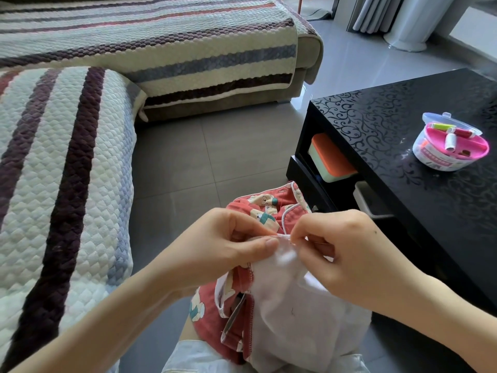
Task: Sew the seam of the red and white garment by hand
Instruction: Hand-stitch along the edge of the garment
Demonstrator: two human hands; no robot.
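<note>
Caught mid-stitch, by the look of it: seam edge of the red and white garment (290, 313) pinched in the left hand (236, 246), grip narrow on the white fold. What looks like a needle (291, 240) nipped in the right hand (347, 251), touching that fold at its 3 o'clock. Likely next: drawing needle and thread through, taut without puckering. Remainder of the garment draped at 6 o'clock below both grips, over the lap. Sewing kit (451, 142) on the black worktop (376, 125), at 2 o'clock, well apart.
</note>
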